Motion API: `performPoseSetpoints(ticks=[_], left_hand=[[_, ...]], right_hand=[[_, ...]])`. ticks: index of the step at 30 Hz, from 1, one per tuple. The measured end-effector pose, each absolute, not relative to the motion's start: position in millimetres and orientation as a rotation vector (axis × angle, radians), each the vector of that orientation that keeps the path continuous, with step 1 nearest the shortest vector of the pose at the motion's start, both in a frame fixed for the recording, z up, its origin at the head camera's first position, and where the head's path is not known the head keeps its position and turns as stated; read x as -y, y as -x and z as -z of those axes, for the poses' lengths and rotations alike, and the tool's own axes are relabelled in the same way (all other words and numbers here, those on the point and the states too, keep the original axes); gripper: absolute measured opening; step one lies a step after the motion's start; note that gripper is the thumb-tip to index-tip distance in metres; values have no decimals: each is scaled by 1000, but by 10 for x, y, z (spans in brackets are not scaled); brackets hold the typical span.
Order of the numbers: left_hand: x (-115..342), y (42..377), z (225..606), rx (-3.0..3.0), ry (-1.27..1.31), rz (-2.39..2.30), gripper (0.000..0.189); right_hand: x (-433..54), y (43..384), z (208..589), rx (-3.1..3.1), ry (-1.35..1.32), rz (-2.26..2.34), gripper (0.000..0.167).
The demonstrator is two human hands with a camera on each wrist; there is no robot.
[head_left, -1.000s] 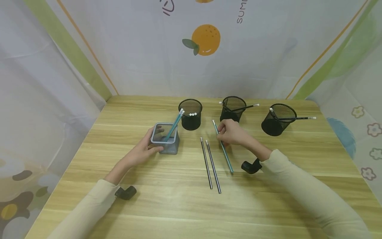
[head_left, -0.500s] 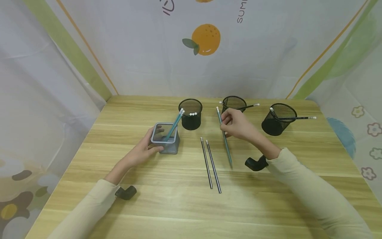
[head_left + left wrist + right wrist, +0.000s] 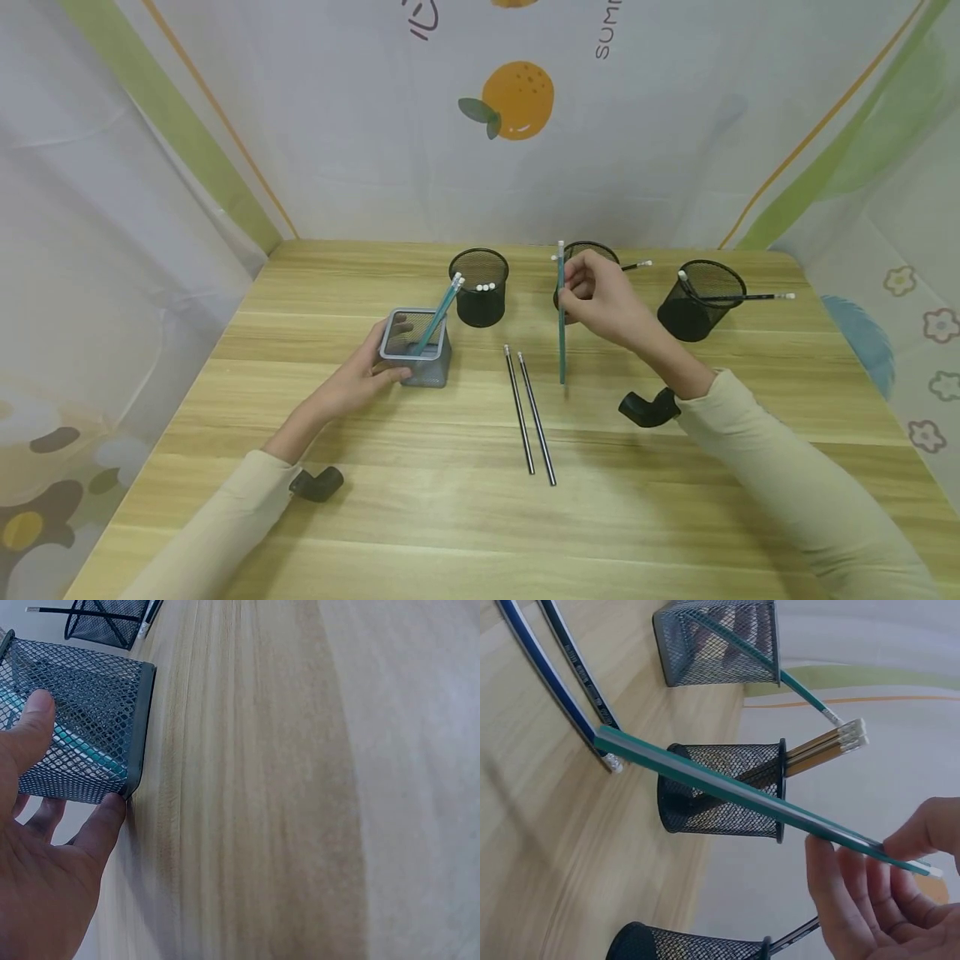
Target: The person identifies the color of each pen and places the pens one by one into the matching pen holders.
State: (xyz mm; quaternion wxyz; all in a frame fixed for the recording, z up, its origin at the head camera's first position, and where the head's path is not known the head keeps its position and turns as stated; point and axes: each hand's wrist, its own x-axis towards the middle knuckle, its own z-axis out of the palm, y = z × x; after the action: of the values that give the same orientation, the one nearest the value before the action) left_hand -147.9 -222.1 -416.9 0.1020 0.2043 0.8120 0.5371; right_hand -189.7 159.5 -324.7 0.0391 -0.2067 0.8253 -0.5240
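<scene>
My left hand point(image 3: 360, 375) grips a square grey mesh pencil holder point(image 3: 426, 373), thumb on the near side and fingers behind. Green pencils point(image 3: 433, 323) lean in that holder, eraser ends up. My right hand point(image 3: 609, 302) pinches a green pencil point(image 3: 562, 346) between thumb and fingers near its eraser end. In the right wrist view this held pencil point(image 3: 705, 780) slants above the table, its other end pointing away from the hand. Two dark pencils, one on the left point(image 3: 519, 410) and one on the right point(image 3: 537, 418), lie side by side on the table between the hands.
Three round black mesh holders stand along the back: a left holder point(image 3: 481, 311) with several white-tipped pencils point(image 3: 825, 750), a middle holder point(image 3: 598, 252) partly behind my right hand, and a right holder point(image 3: 681, 322) with dark pencils leaning out. A printed curtain point(image 3: 375, 150) hangs behind the table.
My right hand has lifted the green pencil off the table, moved slightly back and right, and turned it more upright. The left hand and square holder have stayed put.
</scene>
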Motion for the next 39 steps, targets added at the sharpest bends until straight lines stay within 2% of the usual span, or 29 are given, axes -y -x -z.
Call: performPoseSetpoints(ticks=[6, 25, 39], left_hand=[[2217, 1474, 4162, -2400, -602, -1585, 79], [2214, 1478, 4168, -2391, -603, -1588, 79], [2212, 1474, 4169, -2397, -599, -1583, 79]], right_hand=[[-1570, 1892, 3213, -2537, 704, 1721, 12], [-1396, 1824, 3148, -2340, 1021, 2143, 15], [-1167, 1757, 3145, -2202, 1211, 2199, 19]])
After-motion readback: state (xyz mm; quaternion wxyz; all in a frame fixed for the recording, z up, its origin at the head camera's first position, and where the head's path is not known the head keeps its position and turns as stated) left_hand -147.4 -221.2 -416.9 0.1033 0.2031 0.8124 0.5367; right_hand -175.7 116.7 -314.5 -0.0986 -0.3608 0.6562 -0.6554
